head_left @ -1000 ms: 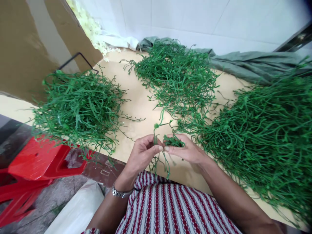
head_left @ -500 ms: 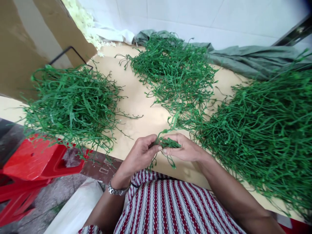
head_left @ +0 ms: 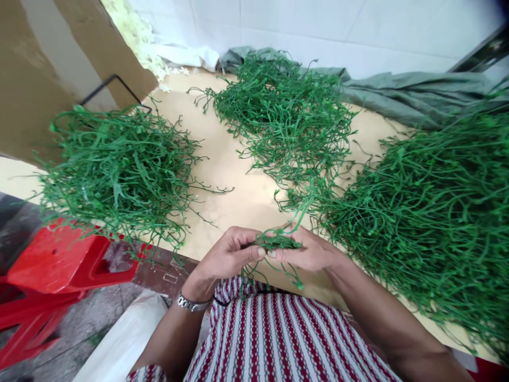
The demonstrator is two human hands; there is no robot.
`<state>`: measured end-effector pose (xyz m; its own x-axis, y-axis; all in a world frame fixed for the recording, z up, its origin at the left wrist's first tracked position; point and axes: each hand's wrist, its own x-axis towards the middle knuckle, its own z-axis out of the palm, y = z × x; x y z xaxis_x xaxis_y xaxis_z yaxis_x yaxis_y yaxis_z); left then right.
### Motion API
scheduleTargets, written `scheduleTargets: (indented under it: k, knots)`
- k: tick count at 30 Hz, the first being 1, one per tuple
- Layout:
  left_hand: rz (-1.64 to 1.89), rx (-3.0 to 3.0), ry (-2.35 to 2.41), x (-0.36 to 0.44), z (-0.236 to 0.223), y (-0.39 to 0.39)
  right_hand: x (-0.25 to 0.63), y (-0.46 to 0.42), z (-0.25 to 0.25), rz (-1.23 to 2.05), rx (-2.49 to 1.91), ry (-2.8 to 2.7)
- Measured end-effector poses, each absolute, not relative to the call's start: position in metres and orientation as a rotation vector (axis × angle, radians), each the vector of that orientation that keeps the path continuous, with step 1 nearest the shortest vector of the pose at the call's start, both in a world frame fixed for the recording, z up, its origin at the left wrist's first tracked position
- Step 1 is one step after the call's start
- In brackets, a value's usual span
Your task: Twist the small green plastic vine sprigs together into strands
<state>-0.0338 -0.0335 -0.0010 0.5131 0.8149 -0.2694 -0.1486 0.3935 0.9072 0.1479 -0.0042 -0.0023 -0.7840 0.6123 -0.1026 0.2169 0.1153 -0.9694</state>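
Close to the table's front edge, my left hand [head_left: 234, 254] and my right hand [head_left: 304, 249] meet thumb to thumb, both closed on one small bundle of green stems [head_left: 280, 243]. The stems are thin and curly with small knobs at their tips. They look like plastic foliage, though I cannot tell for sure. Some ends hang down below my fingers, and a lighter strand sticks up above my right hand. Nearest to my right forearm lies a large heap of the same stems [head_left: 433, 212]. Beyond my hands is a middle heap [head_left: 286, 116].
Another heap of stems [head_left: 123, 164] spreads at the left, overhanging the table [head_left: 222, 207]. Behind it stand a cardboard box [head_left: 51, 63] and a black wire bracket [head_left: 113, 79]. Red plastic stools [head_left: 51, 260] and a white sack [head_left: 127, 334] are below. Grey-green cloth [head_left: 413, 98] lies along the wall.
Both hands have come slightly down toward my body with the bundle. The right hand's fingers have shifted around it, and the lighter strand now leans further right.
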Motion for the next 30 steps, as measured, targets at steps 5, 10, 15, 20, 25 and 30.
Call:
scheduleTargets:
  k: [5, 10, 15, 20, 25, 30]
  knots:
    - [0.778, 0.722, 0.831, -0.027, -0.005, -0.042, 0.146, 0.000, -0.006, 1.968, -0.681, -1.793]
    - [0.958, 0.677, 0.819, -0.024, -0.002, -0.039, 0.142, -0.003, -0.001, 2.053, -0.713, -1.572]
    - [1.316, 0.795, 0.918, -0.041, 0.009, -0.024, 0.151, -0.010, 0.000, 2.177, -0.576, -1.421]
    - [1.168, 1.121, 0.888, -0.039, 0.007, -0.016, 0.147, -0.002, -0.007, 1.914, -0.809, -1.321]
    - [1.310, 1.252, 1.029, -0.027, -0.012, -0.017, 0.126, -0.006, -0.013, 2.045, -0.929, -1.010]
    - [1.484, 1.205, 1.104, -0.015, -0.021, -0.022, 0.112, -0.016, -0.012, 2.097, -1.056, -0.855]
